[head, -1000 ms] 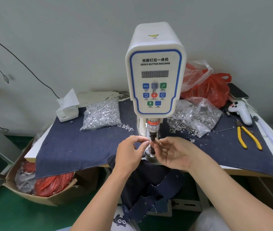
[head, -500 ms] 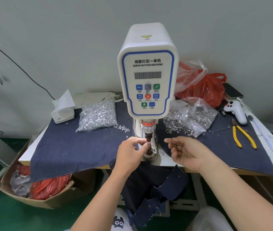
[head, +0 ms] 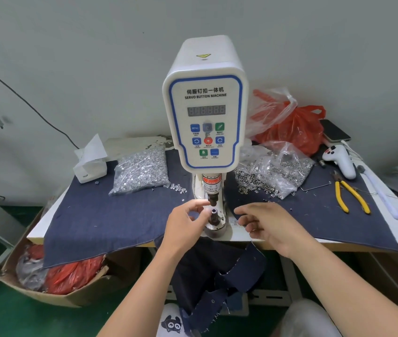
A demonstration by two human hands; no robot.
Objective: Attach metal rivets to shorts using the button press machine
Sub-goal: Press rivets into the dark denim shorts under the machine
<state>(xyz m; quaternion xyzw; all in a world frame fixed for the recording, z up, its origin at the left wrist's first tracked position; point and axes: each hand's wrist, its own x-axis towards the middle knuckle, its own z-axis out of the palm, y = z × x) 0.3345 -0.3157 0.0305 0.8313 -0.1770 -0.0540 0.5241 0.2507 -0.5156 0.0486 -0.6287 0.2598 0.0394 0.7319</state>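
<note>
We see the dark shorts (head: 207, 271) hanging off the table's near edge below the button press machine (head: 205, 105), not under the punch. Lower die (head: 213, 212) sits bare under the punch (head: 212, 199). Left hand (head: 185, 224) is beside the die, fingers curled toward the punch tip; whether they pinch a rivet, we cannot tell. Right hand (head: 263, 222) hovers right of the die, fingers loose, holding nothing. Rivet bag (head: 140, 170) lies far left, opened bag of ring parts (head: 275, 171) far right, both on the denim cloth (head: 100, 215). Yellow pliers (head: 348, 193) lie at the right.
</note>
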